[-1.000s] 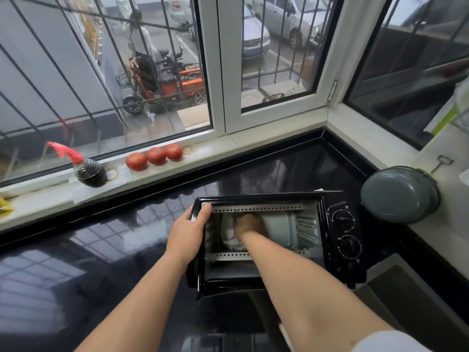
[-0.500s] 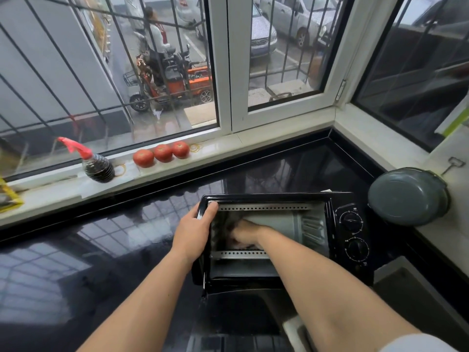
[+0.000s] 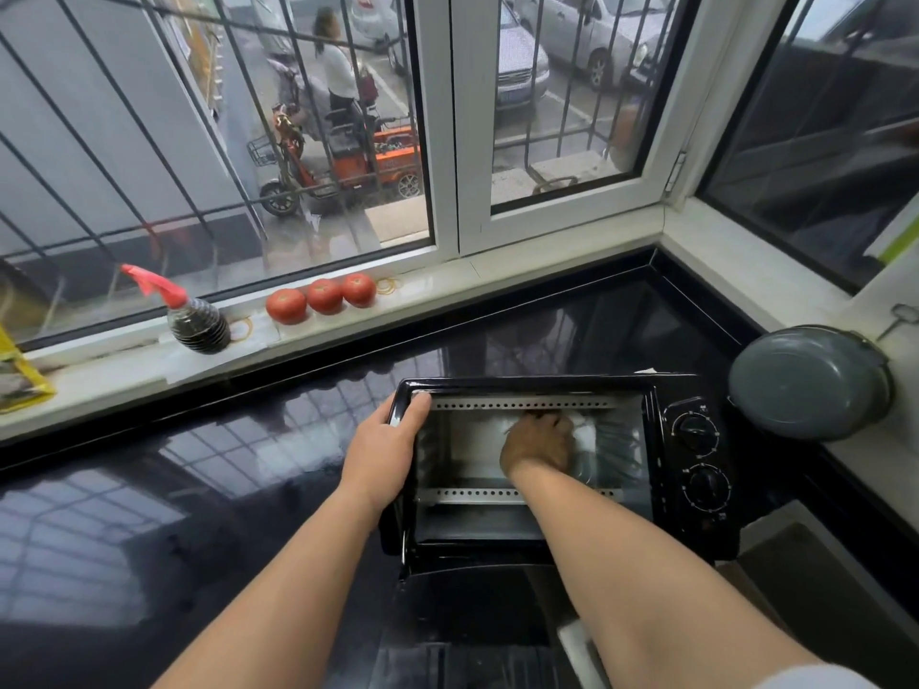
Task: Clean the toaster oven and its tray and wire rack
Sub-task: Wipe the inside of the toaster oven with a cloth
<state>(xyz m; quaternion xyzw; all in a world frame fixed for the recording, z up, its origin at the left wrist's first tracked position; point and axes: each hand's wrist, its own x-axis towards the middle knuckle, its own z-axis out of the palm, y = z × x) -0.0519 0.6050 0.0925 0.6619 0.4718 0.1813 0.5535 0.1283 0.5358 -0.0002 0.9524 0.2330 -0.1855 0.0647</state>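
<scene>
A small black toaster oven [image 3: 696, 469] lies on the dark glossy counter with its opening facing up and its door [image 3: 477, 614] swung down toward me. My left hand [image 3: 383, 450] grips the oven's upper left front corner, thumb over the rim. My right hand [image 3: 539, 445] is deep inside the cavity, pressing a white cloth [image 3: 584, 430] against the back right of the metal interior. Most of the cloth is hidden under my fingers. Neither a tray nor a wire rack shows in the oven.
A grey round pot lid [image 3: 808, 382] sits right of the oven on the pale side ledge. On the windowsill stand a dark spray bottle [image 3: 196, 320] with a red nozzle, three tomatoes [image 3: 321, 298] and a yellow packet [image 3: 20, 380]. A sink edge [image 3: 815, 579] lies lower right.
My right hand has slid with the cloth from the left-middle of the cavity to its back right. My left hand keeps its grip on the oven's corner.
</scene>
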